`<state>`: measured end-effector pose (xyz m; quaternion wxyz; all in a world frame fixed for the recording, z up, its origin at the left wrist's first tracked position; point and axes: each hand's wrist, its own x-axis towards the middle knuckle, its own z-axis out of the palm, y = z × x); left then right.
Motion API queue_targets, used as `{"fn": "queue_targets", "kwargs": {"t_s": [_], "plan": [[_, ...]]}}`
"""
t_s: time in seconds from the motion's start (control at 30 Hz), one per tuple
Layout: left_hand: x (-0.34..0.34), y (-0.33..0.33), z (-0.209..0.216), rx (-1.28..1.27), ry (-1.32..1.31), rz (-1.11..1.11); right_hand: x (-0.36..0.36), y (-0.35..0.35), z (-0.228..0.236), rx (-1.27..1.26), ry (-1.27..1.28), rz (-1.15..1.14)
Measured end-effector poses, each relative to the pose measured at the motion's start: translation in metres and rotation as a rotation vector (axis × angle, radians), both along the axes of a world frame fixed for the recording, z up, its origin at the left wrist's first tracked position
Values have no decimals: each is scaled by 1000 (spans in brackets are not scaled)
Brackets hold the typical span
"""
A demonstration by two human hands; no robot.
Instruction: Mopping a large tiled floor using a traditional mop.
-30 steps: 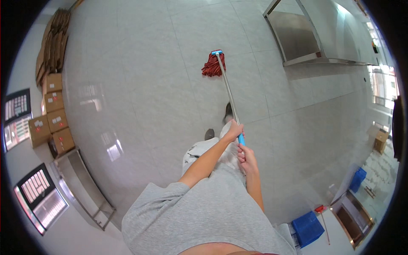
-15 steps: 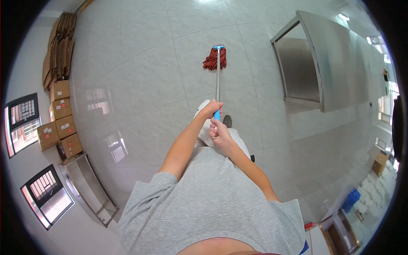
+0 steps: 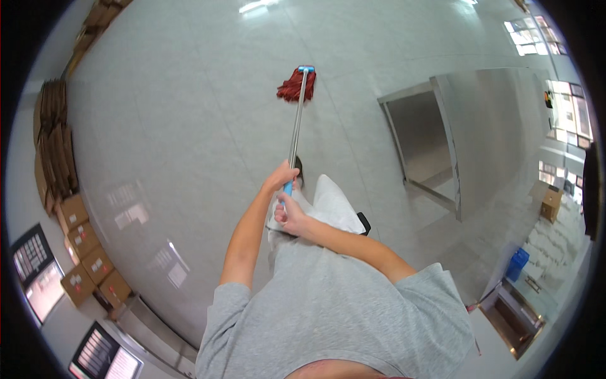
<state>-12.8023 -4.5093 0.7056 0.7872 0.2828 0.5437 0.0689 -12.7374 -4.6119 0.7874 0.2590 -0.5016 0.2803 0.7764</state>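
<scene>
A mop [image 3: 298, 120] stretches out ahead of me, with a silver pole, a blue grip and a blue clamp at its head. Its dark red strands [image 3: 292, 86] lie on the grey tiled floor, trailing to the left of the clamp. My left hand [image 3: 281, 176] is wrapped round the pole just above the blue grip. Lower down, close to my body, my right hand [image 3: 291, 215] is closed round the grip's end. One dark shoe [image 3: 299, 170] shows beside the pole, past my left hand.
To the right stands a large stainless steel cabinet [image 3: 492, 139] with an open side. Along the left wall are stacked cardboard boxes [image 3: 98, 264], flattened cardboard [image 3: 55, 148] and a metal frame unit [image 3: 154, 331]. A blue bin [image 3: 517, 264] sits at the lower right.
The view has turned and moved forward; the steel cabinet now appears lower. The mop and both hands have shifted left in the picture, and the pole leans more. Both hands keep their hold.
</scene>
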Motion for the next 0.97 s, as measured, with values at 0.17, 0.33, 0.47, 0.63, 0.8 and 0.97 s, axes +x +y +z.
{"fn": "queue_targets", "kwargs": {"t_s": [0.17, 0.33, 0.47, 0.63, 0.8, 0.97], "plan": [[-18, 151, -24, 50, 76, -102, -29, 157, -20, 15, -101, 0], [-33, 311, -37, 4, 144, -133, -55, 315, -52, 12, -69, -12], [-52, 460, -28, 64, 133, -258, -85, 471, -61, 10, 96, -31], [-64, 613, 8, 100, 177, -396, -105, 614, -33, 239, 195, -30], [-36, 591, 12, 133, 226, -536, -71, 601, 0, 130, 238, -23], [72, 693, -11, 253, 191, -599, 25, 698, -24, 240, 218, -122]]}}
